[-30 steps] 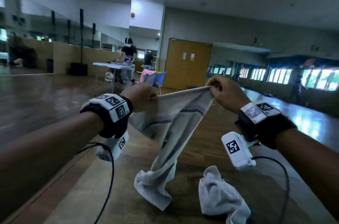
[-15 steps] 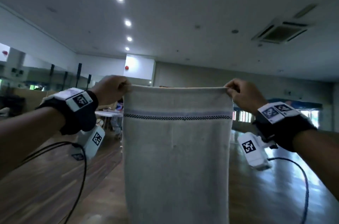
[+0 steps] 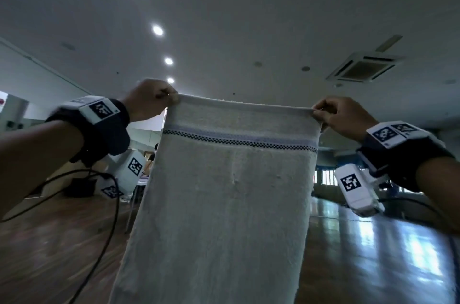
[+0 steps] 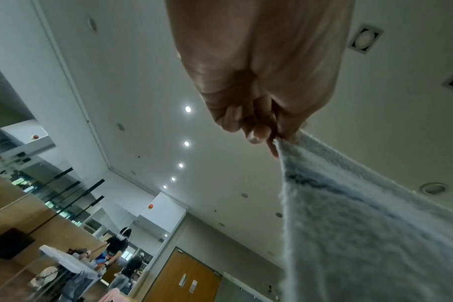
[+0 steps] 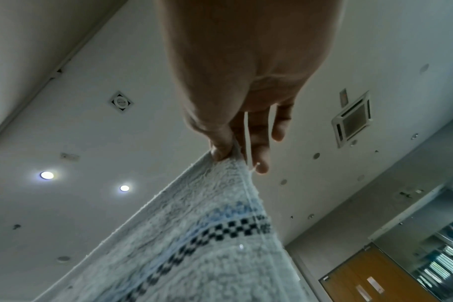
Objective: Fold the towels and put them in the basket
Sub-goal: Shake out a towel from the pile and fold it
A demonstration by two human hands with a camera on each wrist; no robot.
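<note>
A pale towel (image 3: 224, 204) with a blue stripe and a black checkered band hangs flat and stretched in front of me, raised toward the ceiling. My left hand (image 3: 151, 100) pinches its top left corner and my right hand (image 3: 333, 114) pinches its top right corner. The left wrist view shows the left hand (image 4: 261, 130) curled on the towel (image 4: 362, 235) corner. In the right wrist view the right hand (image 5: 233, 147) nips the towel (image 5: 194, 235) hem between thumb and finger, other fingers loose. The towel's lower end runs out of frame. No basket shows.
Wood floor (image 3: 62, 241) spreads below on both sides. A white table (image 4: 62, 259) with people beside it stands far off at the left, near brown double doors (image 4: 184, 280). Cables (image 3: 109, 216) hang from my left wrist.
Both hands have lifted the towel higher and spread it wide and flat, from a bunched drape over the table. My view has tilted up, so the table and second towel have left the frame.
</note>
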